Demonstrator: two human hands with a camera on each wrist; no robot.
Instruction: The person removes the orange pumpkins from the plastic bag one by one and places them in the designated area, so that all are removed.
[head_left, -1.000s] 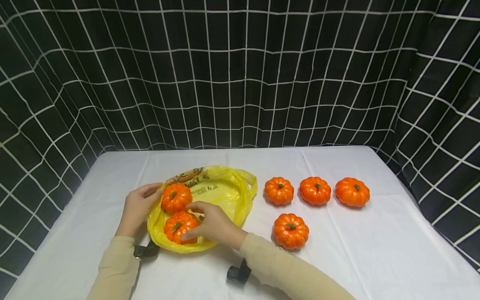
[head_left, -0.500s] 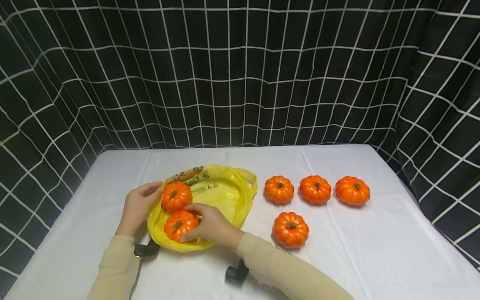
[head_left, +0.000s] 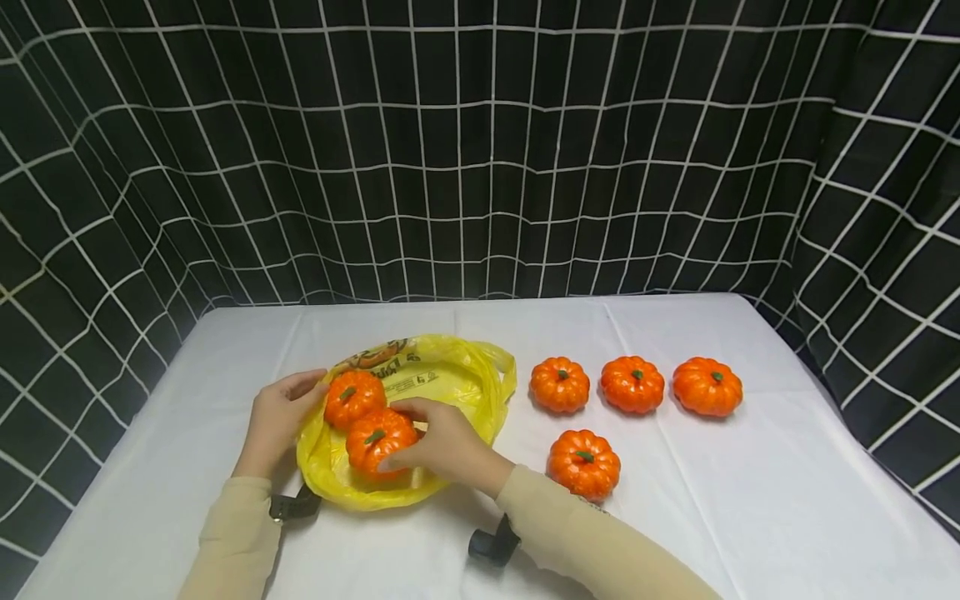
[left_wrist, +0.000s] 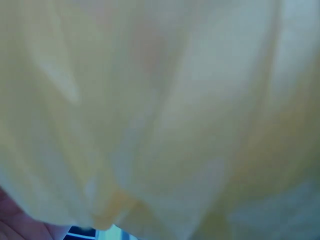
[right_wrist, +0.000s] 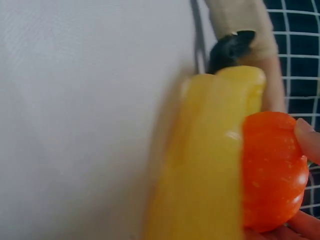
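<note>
A yellow plastic bag (head_left: 442,379) with dark print lies mouth up on the white table. Inside its left part sit two small orange pumpkins with green stems. My right hand (head_left: 459,448) grips the nearer pumpkin (head_left: 371,458), thumb in front and fingers behind, as the right wrist view also shows. The farther pumpkin (head_left: 354,396) touches it. At the bag's left rim, my left hand (head_left: 276,423) holds the plastic between thumb and fingers; its fingertips are partly hidden. Blurred yellow plastic (left_wrist: 165,125) fills most of the left wrist view.
Right of the bag, three pumpkins stand in a row: one near the bag (head_left: 560,385), a middle pumpkin (head_left: 632,385) and a right-hand pumpkin (head_left: 708,387). Another pumpkin (head_left: 584,465) stands closer, beside my right sleeve. A black gridded curtain (head_left: 480,150) encloses the table (head_left: 750,500).
My right hand has shifted to the right and slightly away from me, with the nearer pumpkin moving along inside the bag. The left hand stays at the rim.
</note>
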